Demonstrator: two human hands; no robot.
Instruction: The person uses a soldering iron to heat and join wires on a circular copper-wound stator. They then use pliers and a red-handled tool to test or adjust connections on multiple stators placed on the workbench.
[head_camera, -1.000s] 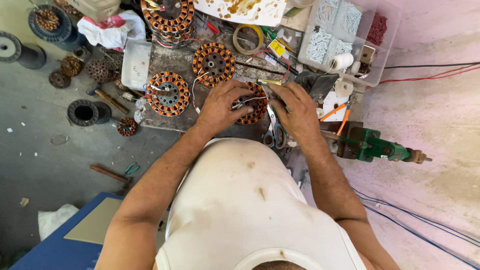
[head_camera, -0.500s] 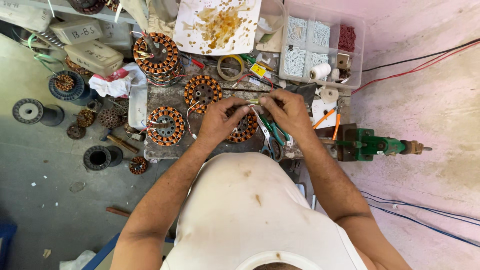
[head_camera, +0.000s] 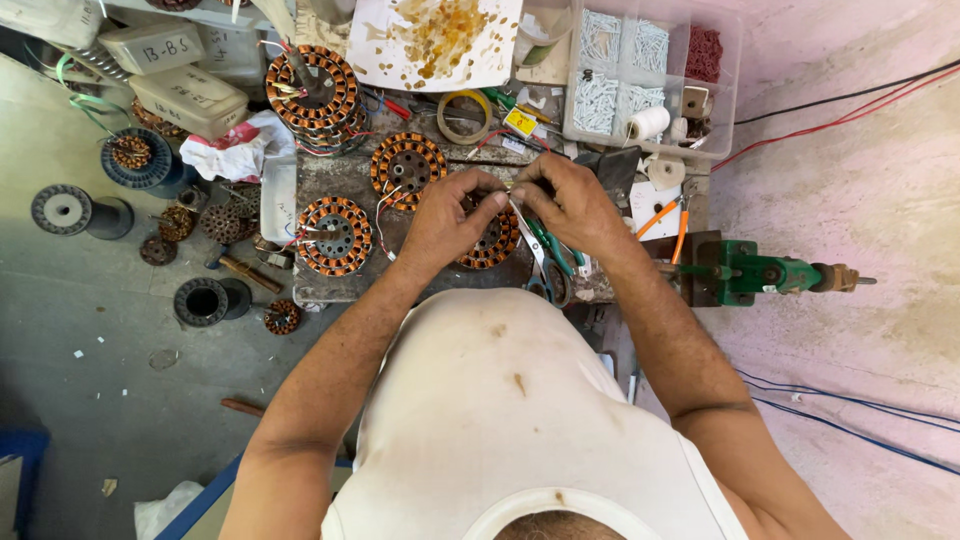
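My left hand (head_camera: 450, 222) and my right hand (head_camera: 568, 205) meet fingertip to fingertip over a copper-wound stator (head_camera: 492, 243) on a small worn bench (head_camera: 340, 172). Both pinch thin wire leads at the stator's top edge; the wires themselves are too fine to make out. Green-handled scissors (head_camera: 548, 262) lie just under my right hand. Two more stators sit to the left, one (head_camera: 334, 236) near the front edge and one (head_camera: 406, 166) further back.
A stack of stators (head_camera: 312, 92) stands at the back left beside a tape roll (head_camera: 464, 116). A clear compartment box (head_camera: 640, 62) holds white sleeves. A green vise (head_camera: 752, 272) is clamped at the right. Spools (head_camera: 64, 210) and cores lie on the floor.
The view has dropped closer to the bench. My hands have come together at the stator's top edge, fingertips now touching.
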